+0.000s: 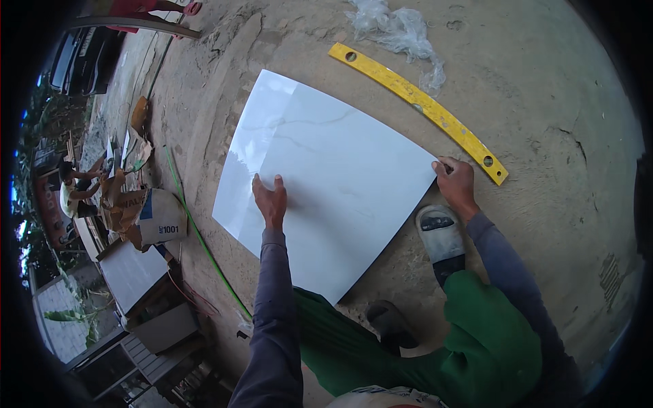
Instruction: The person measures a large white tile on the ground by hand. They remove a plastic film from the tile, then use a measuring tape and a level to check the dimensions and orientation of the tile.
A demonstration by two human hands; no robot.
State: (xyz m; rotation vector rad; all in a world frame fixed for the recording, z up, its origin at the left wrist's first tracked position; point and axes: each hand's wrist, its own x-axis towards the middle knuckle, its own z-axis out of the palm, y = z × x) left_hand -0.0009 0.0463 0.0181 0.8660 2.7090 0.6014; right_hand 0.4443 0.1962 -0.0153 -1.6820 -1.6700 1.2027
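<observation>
A large glossy white tile (340, 204) with faint grey veining lies in the middle, a paler strip along its left side. My left hand (272, 197) is on or just over its left-middle surface, fingers apart. My right hand (452, 180) grips the tile's upper right corner, thumb on top. Beyond that corner a yellow spirit level (435, 119) lies on the concrete ground (551, 190).
Crumpled plastic (388, 30) lies beyond the level. My sandalled foot (435, 228) is right of the tile. A green hose (204, 245) runs along the left, near sacks (163, 214) and stacked boards (132, 268). A person (71, 197) crouches there; another's legs (136, 13) show at top left.
</observation>
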